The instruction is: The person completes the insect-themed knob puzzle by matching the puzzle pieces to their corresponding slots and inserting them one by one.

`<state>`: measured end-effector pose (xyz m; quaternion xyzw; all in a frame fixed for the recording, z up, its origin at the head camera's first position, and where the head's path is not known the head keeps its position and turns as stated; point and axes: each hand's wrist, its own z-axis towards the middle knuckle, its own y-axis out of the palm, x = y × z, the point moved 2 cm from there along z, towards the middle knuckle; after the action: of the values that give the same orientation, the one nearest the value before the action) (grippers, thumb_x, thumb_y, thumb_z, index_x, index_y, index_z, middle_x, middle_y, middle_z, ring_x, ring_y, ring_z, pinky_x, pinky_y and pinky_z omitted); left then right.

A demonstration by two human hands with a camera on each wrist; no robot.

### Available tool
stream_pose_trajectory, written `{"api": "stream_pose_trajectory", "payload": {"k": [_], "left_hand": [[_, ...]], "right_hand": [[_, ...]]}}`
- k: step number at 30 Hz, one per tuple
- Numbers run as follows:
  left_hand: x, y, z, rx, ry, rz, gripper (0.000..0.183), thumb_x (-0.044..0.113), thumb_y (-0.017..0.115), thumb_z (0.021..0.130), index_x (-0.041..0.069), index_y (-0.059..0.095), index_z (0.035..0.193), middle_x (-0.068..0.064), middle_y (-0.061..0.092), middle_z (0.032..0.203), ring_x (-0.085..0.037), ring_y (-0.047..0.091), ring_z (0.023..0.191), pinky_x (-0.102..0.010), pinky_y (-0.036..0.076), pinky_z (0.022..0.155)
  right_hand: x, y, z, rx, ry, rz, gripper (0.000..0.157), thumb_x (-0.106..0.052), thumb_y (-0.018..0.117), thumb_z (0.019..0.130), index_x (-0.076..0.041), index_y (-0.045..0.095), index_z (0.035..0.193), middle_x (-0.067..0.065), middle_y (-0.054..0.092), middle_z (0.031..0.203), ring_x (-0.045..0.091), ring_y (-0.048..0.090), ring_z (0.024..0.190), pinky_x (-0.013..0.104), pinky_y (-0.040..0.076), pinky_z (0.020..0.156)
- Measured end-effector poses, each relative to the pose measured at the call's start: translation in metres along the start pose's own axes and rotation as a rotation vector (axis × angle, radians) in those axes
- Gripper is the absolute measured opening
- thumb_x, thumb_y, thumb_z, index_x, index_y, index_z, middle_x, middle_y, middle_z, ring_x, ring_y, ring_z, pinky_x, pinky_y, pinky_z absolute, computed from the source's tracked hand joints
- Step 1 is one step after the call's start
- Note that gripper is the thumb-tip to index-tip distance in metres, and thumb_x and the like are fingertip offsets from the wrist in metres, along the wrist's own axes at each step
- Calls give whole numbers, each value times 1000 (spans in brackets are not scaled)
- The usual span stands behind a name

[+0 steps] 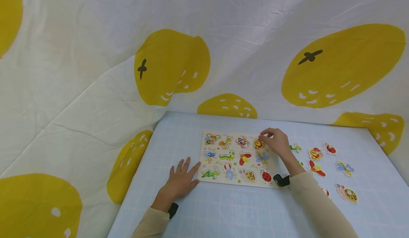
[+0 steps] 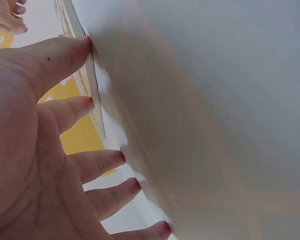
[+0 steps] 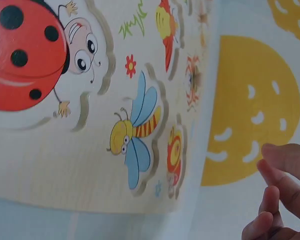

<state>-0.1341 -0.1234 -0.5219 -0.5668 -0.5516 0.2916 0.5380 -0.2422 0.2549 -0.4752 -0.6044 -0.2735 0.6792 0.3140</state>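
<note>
Insect board (image 1: 234,147): I am seeing it lying flat on the pale blue table (image 1: 223,213), its long axis running left to right between the hands.
Right hand (image 1: 277,143): it is hovering over the board's far right corner, by the red-and-yellow bug picture (image 1: 258,144); its fingers are hanging loosely curled, and I am seeing nothing between the tips.
Left hand (image 1: 180,177): it is lying spread and grasping nothing, thumb and forefinger touching the board's left edge.
Loose pieces (image 1: 316,169): they are lying past the board's right end, rightward of the right hand, some closer to the person; that hand is hovering nearer, the left resting well apart.
Piece tally: I am counting at least eight: two green (image 1: 296,148), one ladybug (image 1: 330,149), one red-and-yellow bug, one red-winged, one blue-winged (image 1: 345,169), one spotted snail-like (image 1: 347,194), one red-and-white. The right arm is partly hiding some.
Picture tally: I am counting twelve, three rows of four; which are seated pieces, I am not managing to tell.
</note>
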Motion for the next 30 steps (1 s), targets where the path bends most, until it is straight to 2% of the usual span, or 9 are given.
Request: {"api": "stream_pose_trajectory", "payload": {"k": [4, 8, 20, 25, 30], "left_hand": [[1, -1, -1, 2, -5, -11, 66, 41, 61, 99, 25, 34, 157, -18, 19, 164, -44, 12, 148, -70, 13, 112], [1, -3, -2, 4, -6, -12, 66, 41, 61, 99, 25, 34, 157, -18, 19, 164, -44, 13, 148, -70, 13, 112], [-1, 0, -1, 7, 0, -8, 65, 42, 60, 99, 25, 35, 157, -18, 19, 163, -44, 13, 148, -70, 13, 112], [-1, 1, 0, 15, 2, -4, 66, 43, 60, 99, 26, 35, 157, -17, 19, 164, -44, 13, 148, -70, 14, 112], [-1, 1, 0, 14, 5, -8, 65, 43, 60, 99, 26, 35, 157, -17, 19, 164, -44, 13, 148, -70, 13, 112]], "right_hand": [[8, -9, -4, 39, 11, -14, 24, -21, 72, 94, -1, 74, 105, 15, 60, 91, 29, 51, 81, 35, 41, 62], [16, -19, -8, 47, 60, -22, 26, -22, 70, 95, 0, 73, 107, 16, 59, 94, 30, 50, 84, 36, 40, 64], [56, -50, -25, 108, 166, -42, 33, -28, 67, 97, 1, 71, 112, 18, 59, 98, 31, 49, 87, 35, 41, 61], [72, -65, -32, 111, 244, -19, 41, -34, 64, 99, 2, 68, 118, 20, 57, 106, 33, 47, 93, 37, 39, 66], [92, -78, -42, 109, 324, -6, 47, -38, 61, 100, 2, 65, 123, 21, 53, 110, 35, 44, 95, 35, 45, 60]]}}
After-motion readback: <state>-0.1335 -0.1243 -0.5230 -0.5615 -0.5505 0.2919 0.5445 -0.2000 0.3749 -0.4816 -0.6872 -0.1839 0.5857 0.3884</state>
